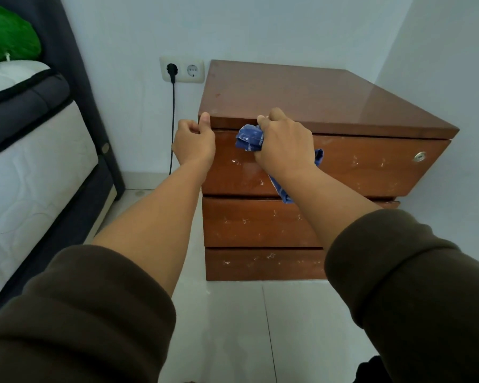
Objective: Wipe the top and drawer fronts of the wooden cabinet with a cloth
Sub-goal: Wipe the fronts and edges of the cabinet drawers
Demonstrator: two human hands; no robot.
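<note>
Head view: the cabinet (327,167) stands in the middle of the frame, against the wall, with three drawer fronts facing the camera. The right hand (285,142) is closed around a bunched blue cloth (250,139) and presses it against the top drawer (371,164), just under the lip of the cabinet top, left of centre. A tail of the cloth hangs down past the wrist toward the middle drawer (260,222). The left hand (195,139) is curled at the cabinet's upper left corner, thumb up against the edge of the top, fingers folded in; it seems to steady the cabinet and holds nothing I can see.

Both arms reach forward from the lower corners of the frame, forearms bare, sleeves pushed up near the elbows.

Risks, as I judge them: the drawers look slightly uneven, so a hard sideways stroke could push one in or drag it askew. The hanging tail could snag in the gap between drawers. White flecks dot all three fronts; a bunched cloth touches little at a time and could miss many. The lock (420,156) at the right of the top drawer could catch the fabric.
</note>
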